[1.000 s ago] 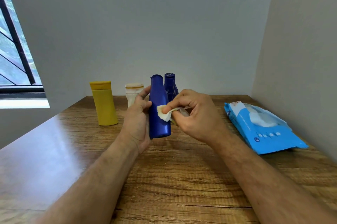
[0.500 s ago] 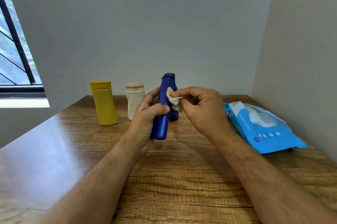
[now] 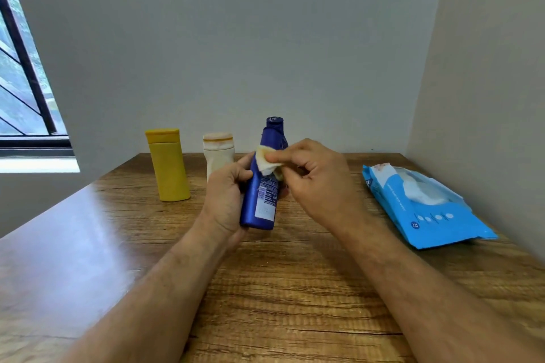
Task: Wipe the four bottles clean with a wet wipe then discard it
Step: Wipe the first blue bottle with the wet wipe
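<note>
My left hand [image 3: 224,194] grips a dark blue bottle [image 3: 259,200] by its lower half and holds it tilted above the wooden table [image 3: 295,289], its printed label facing me. My right hand [image 3: 318,179] pinches a crumpled, yellowed wet wipe [image 3: 265,163] against the bottle's upper part. A second dark blue bottle [image 3: 275,122] stands right behind, with only its cap and a sliver showing. At the back left, a yellow bottle [image 3: 169,168] and a cream-white bottle [image 3: 218,153] stand upright.
A blue pack of wet wipes [image 3: 427,209] lies open at the right, close to the side wall. Walls close off the table at the back and right. A barred window [image 3: 20,97] is at the far left.
The held bottle has been turned in my left hand, so its label now faces me, and it leans away. The wipe has moved from the bottle's middle up to its upper part.
</note>
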`<state>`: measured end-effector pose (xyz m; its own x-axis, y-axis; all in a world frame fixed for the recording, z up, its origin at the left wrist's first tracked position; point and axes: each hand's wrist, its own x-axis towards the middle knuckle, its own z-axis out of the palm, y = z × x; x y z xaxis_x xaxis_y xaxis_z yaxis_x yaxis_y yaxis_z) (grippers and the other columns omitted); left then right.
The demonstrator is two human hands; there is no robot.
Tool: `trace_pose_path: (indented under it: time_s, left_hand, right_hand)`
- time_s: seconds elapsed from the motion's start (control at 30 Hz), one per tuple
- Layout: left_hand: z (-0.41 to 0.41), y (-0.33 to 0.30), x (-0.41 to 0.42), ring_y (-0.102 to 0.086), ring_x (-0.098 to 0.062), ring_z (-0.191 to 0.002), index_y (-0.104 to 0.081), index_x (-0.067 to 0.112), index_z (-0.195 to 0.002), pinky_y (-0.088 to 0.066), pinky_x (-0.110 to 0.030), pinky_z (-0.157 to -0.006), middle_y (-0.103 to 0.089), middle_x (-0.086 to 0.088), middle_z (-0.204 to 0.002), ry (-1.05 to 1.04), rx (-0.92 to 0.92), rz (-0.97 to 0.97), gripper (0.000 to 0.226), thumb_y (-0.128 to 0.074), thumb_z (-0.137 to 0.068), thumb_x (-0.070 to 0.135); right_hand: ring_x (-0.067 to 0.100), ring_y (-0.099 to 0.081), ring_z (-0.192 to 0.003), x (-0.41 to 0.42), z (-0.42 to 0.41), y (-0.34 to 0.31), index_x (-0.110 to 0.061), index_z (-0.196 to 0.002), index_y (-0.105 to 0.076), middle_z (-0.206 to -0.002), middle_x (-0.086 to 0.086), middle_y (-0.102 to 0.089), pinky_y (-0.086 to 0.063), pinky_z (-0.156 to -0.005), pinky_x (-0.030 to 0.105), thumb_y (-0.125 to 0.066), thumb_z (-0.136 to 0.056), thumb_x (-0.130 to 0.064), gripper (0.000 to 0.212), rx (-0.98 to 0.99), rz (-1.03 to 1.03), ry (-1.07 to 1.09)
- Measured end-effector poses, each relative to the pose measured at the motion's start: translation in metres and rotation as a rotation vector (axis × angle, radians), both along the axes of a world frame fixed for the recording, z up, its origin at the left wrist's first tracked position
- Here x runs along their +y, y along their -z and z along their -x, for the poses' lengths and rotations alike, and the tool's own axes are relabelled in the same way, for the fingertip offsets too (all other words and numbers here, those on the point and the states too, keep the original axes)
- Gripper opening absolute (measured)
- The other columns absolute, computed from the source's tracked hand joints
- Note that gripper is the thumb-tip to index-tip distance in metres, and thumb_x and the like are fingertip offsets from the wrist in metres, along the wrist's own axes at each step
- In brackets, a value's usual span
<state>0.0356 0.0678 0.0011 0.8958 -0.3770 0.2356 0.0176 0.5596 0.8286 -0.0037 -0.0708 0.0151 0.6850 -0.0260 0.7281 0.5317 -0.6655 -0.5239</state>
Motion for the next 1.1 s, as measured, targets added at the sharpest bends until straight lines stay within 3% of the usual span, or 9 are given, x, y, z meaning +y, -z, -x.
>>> trace_pose_path:
  time_s: [0.07,0.17,0.3,0.5,0.7,0.8,0.9,1.0,1.1]
  left_hand:
    - [-0.002,-0.001,0.001,-0.069,-0.018,-0.069,-0.065,0.002,-0.118,-0.059,-0.031,-0.061,-0.074,-0.011,-0.084,-0.035,0.027,0.025,0.048,-0.025,-0.091,0.005]
    - [-0.006,-0.002,0.004,-0.066,-0.027,-0.082,-0.066,0.006,-0.12,-0.057,-0.041,-0.081,-0.07,-0.017,-0.092,-0.04,0.094,0.116,0.05,-0.026,-0.09,0.008]
    - [-0.009,-0.001,0.006,-0.066,-0.028,-0.086,-0.063,0.009,-0.128,-0.054,-0.044,-0.087,-0.071,-0.017,-0.099,-0.024,0.12,0.142,0.053,-0.027,-0.089,0.009]
    - [-0.007,0.003,0.0,-0.068,-0.017,-0.071,-0.064,0.005,-0.123,-0.058,-0.03,-0.064,-0.073,-0.009,-0.09,-0.007,0.085,0.016,0.05,-0.028,-0.09,0.007]
    - [-0.005,-0.005,0.007,-0.06,-0.031,-0.099,-0.051,0.0,-0.14,-0.045,-0.048,-0.105,-0.059,-0.021,-0.115,-0.018,0.19,0.16,0.067,-0.042,-0.076,0.015]
    - [-0.01,-0.005,0.012,-0.061,-0.031,-0.098,-0.048,0.0,-0.142,-0.048,-0.046,-0.1,-0.06,-0.02,-0.111,-0.032,0.213,0.238,0.07,-0.044,-0.074,0.018]
    - [-0.008,-0.002,0.008,-0.062,-0.031,-0.099,-0.054,0.0,-0.136,-0.051,-0.046,-0.099,-0.063,-0.021,-0.11,-0.008,0.192,0.182,0.059,-0.039,-0.081,0.015]
    - [-0.005,0.001,0.0,-0.069,-0.019,-0.073,-0.065,0.005,-0.114,-0.061,-0.031,-0.069,-0.072,-0.011,-0.087,0.025,0.137,0.077,0.042,-0.029,-0.092,0.009]
    - [-0.003,0.003,-0.004,-0.068,-0.017,-0.066,-0.065,0.005,-0.114,-0.06,-0.03,-0.061,-0.073,-0.009,-0.082,0.02,0.141,0.04,0.042,-0.029,-0.093,0.007]
  right_hand:
    - [0.002,-0.058,-0.082,-0.001,0.001,0.0,-0.026,-0.109,-0.075,-0.092,-0.01,-0.061,-0.048,-0.07,0.012,-0.067,-0.09,-0.013,0.025,0.034,0.119,0.005]
    - [0.002,-0.059,-0.081,0.003,0.005,0.003,-0.027,-0.104,-0.078,-0.09,-0.011,-0.062,-0.047,-0.072,0.011,-0.07,-0.087,-0.014,0.023,0.089,0.263,-0.071]
    - [0.004,-0.059,-0.082,0.007,0.005,0.004,-0.027,-0.103,-0.077,-0.093,-0.01,-0.065,-0.048,-0.072,0.011,-0.07,-0.086,-0.016,0.021,0.072,0.296,-0.074]
    - [-0.001,-0.056,-0.081,0.004,-0.001,0.002,-0.026,-0.114,-0.073,-0.091,-0.008,-0.061,-0.042,-0.073,0.005,-0.066,-0.092,-0.021,0.023,-0.036,0.057,0.112]
    - [0.003,-0.058,-0.082,0.006,0.006,0.005,-0.027,-0.106,-0.077,-0.091,-0.013,-0.06,-0.048,-0.074,0.011,-0.072,-0.084,-0.016,0.025,0.041,0.286,-0.059]
    - [0.004,-0.062,-0.085,0.01,0.007,0.004,-0.024,-0.102,-0.078,-0.09,-0.014,-0.062,-0.054,-0.084,0.019,-0.074,-0.082,-0.015,0.022,0.056,0.268,-0.151]
    - [0.006,-0.06,-0.084,0.008,0.006,0.003,-0.026,-0.108,-0.076,-0.093,-0.008,-0.063,-0.05,-0.078,0.014,-0.071,-0.086,-0.02,0.024,0.051,0.28,-0.062]
    - [0.003,-0.056,-0.079,0.004,0.003,0.002,-0.027,-0.116,-0.072,-0.09,-0.007,-0.059,-0.045,-0.071,0.009,-0.066,-0.091,-0.024,0.026,-0.025,0.14,0.108]
    - [0.003,-0.056,-0.079,0.0,0.002,0.001,-0.026,-0.12,-0.07,-0.089,-0.007,-0.058,-0.047,-0.071,0.011,-0.065,-0.092,-0.024,0.028,-0.055,0.033,0.157]
